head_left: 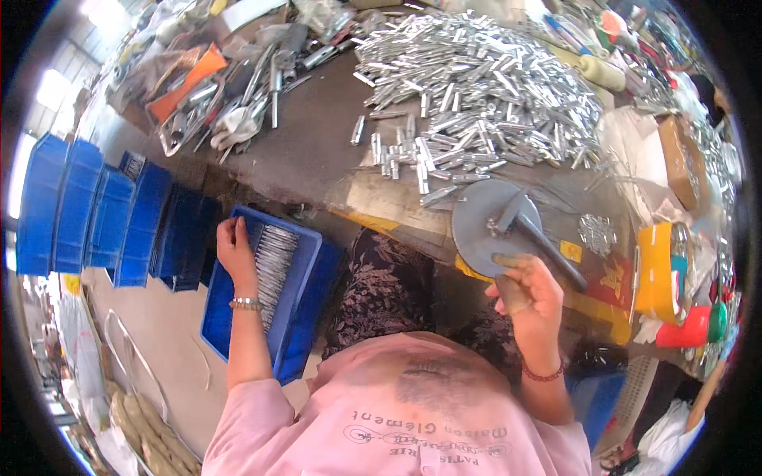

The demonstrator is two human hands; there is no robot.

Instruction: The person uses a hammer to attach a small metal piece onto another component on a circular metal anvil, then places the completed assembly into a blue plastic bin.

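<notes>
My left hand (236, 244) is over the upper left edge of a blue plastic bin (305, 349), fingers curled together; what they hold, if anything, is hidden. Inside the bin, slim shiny metal pieces (275, 274) lie side by side in a long row. My right hand (530, 292) is raised in front of a round grey plate (476, 230) at the bench edge. Its fingers are bent toward the thumb, with dark covering or grime on the tips; I cannot make out anything between them. A dark bar-shaped lever (552, 250) extends across the plate toward that hand.
A big heap of metal pieces (476, 87) covers the far bench. Stacked blue bins (95, 214) stand at left. Tools and bags (230, 95) clutter the far left. Small metal parts (597, 232), a yellow container (656, 262) and a red-green one (686, 332) are at right.
</notes>
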